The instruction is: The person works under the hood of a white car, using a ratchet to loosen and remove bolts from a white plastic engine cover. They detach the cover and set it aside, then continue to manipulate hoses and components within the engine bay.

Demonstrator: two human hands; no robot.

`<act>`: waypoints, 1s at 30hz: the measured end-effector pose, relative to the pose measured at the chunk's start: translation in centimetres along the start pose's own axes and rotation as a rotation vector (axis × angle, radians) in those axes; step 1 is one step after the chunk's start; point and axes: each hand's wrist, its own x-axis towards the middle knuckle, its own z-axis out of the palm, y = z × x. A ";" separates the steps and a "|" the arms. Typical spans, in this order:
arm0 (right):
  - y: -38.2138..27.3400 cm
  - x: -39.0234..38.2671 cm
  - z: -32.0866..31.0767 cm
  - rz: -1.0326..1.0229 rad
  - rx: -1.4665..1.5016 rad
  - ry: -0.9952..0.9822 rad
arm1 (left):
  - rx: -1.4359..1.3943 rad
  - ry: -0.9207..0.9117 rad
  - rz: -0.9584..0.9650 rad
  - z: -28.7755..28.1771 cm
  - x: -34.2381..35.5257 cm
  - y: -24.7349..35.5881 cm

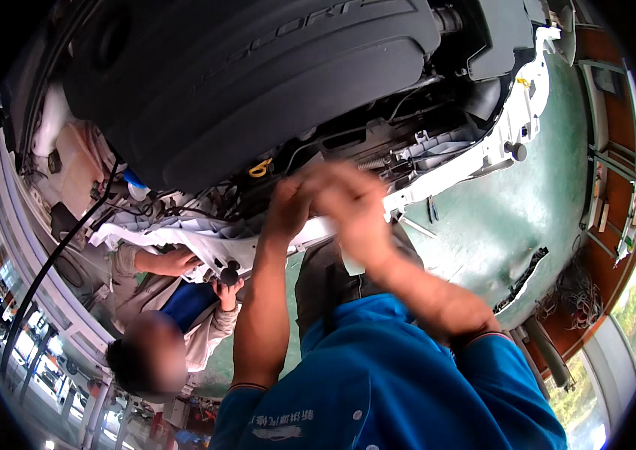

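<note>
Both my hands are raised close together over the front edge of a car's engine bay, smeared by motion. My left hand (292,202) is just left of my right hand (348,196), and the two seem to meet at the fingers. What they hold, if anything, I cannot make out. Below them runs the white front crossmember (475,163) of the car. Nearest to my left hand is a yellow dipstick loop (260,168). Behind it a large black engine cover (273,82) fills the upper part of the view.
A co-worker (205,330) is at the left by the crossmember, one hand at a black round part (229,274). Pliers (432,210), a white rod (418,227) and a black strip (522,280) lie on the green floor (475,240). Coiled cables (579,300) lie at the right.
</note>
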 end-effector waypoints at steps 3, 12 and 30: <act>-1.3 -2.5 5.4 -0.205 -0.343 -0.312 | -0.199 -0.060 -0.034 -1.1 -0.3 -1.0; 0.0 3.3 -2.5 0.435 0.655 0.125 | -0.472 0.056 -0.004 -0.8 -0.3 -0.5; 2.8 6.0 -6.3 0.682 0.663 0.050 | -0.095 0.151 0.019 -1.0 -0.6 -0.5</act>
